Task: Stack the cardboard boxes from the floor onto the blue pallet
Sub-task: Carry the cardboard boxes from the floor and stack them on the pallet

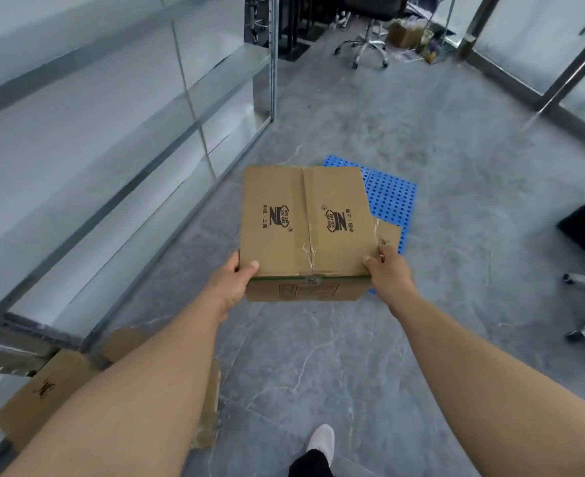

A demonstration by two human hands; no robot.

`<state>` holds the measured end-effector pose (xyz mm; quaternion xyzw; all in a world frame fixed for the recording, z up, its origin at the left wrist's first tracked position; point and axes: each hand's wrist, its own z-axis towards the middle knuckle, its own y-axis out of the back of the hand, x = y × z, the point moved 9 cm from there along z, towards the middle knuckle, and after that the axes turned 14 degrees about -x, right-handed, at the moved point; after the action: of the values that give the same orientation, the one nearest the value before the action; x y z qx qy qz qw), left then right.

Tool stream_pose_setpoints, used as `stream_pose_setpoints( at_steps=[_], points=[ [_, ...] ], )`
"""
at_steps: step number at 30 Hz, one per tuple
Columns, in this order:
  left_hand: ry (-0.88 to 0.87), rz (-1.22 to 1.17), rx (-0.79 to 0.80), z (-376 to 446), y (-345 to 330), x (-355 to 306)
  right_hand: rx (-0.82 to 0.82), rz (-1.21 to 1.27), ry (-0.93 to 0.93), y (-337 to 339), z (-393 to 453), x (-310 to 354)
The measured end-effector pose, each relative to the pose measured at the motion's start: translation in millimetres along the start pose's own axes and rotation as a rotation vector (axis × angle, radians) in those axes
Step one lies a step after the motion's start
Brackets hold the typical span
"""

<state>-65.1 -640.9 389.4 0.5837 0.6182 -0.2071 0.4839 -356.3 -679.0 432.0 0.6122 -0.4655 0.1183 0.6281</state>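
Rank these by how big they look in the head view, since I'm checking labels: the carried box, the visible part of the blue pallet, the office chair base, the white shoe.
1. Carried box, though nearness inflates it.
2. Blue pallet, partly hidden.
3. Office chair base, far off.
4. White shoe.

Both arms outstretched; left hand [237,278] and right hand [385,270] grip, thumbs on top

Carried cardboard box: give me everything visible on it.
The carried cardboard box is brown corrugated card, shut, its top flaps meeting at a centre seam under clear, wrinkled tape. Each flap bears a dark printed logo with small characters; the near side has a printed panel below a green line. It is held level above the grey floor, in front of the blue pallet. The left hand grips its near left corner, the right hand its near right corner.
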Motion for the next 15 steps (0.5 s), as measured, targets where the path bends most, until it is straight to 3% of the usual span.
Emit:
stream_pose_setpoints(
  at_steps=[15],
  points=[
    [-0.126,-0.013,0.094,85,-191,-134,-0.139,0.108,-0.069,107,175,-27]
  ],
)
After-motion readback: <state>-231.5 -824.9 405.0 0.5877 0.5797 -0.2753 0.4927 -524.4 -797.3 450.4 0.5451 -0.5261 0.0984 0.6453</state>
